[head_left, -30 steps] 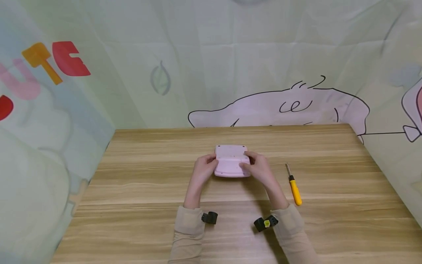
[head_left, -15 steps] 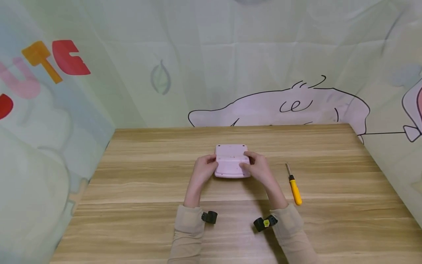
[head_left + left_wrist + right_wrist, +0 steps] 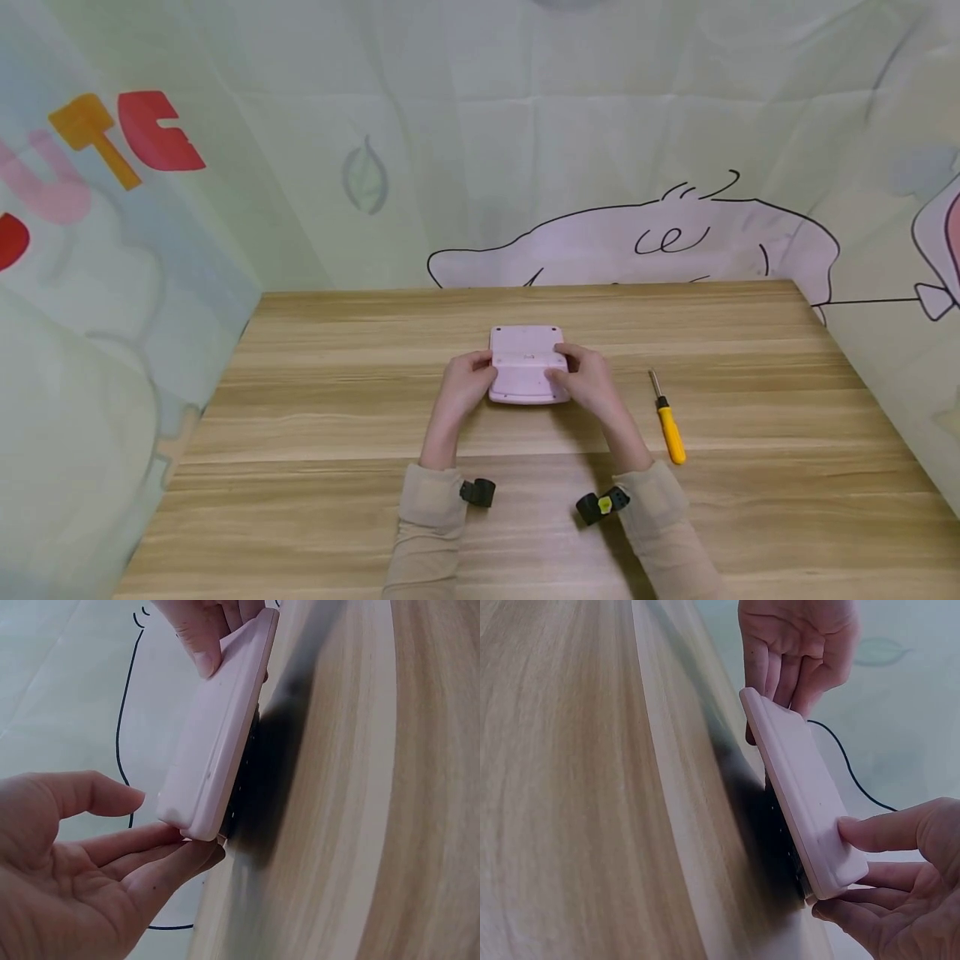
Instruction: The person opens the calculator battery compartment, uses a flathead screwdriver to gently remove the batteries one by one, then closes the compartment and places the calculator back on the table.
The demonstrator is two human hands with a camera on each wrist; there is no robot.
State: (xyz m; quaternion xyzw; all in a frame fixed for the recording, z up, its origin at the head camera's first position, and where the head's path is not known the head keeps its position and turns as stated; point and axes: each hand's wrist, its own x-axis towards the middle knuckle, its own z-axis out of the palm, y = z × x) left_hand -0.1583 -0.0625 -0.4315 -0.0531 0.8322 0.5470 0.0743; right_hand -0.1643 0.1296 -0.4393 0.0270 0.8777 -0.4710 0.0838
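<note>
Above the table, a pink calculator point(image 3: 528, 379) is held with its plain back upward; small screw holes show at its corners. Its dark underside is mostly hidden in the wrist views. My left hand point(image 3: 464, 385) holds the left edge: in the left wrist view the fingers point(image 3: 169, 859) reach under the edge while the thumb stands slightly apart from it. On the opposite edge my right hand point(image 3: 592, 381) grips it, thumb point(image 3: 885, 831) on the back and fingers beneath. To the right of that hand lies a screwdriver point(image 3: 669, 421) with a yellow handle.
The wood-grain table point(image 3: 337, 400) carries the calculator's shadow below the hands. Behind and at the sides hangs a printed cloth backdrop point(image 3: 480, 150), meeting the table's far edge. Black wrist cameras point(image 3: 477, 492) are strapped at both sleeves.
The calculator has tilted a little, so its back faces up more fully and its far edge appears slightly higher. Both hands keep nearly the same place; the screwdriver has not moved.
</note>
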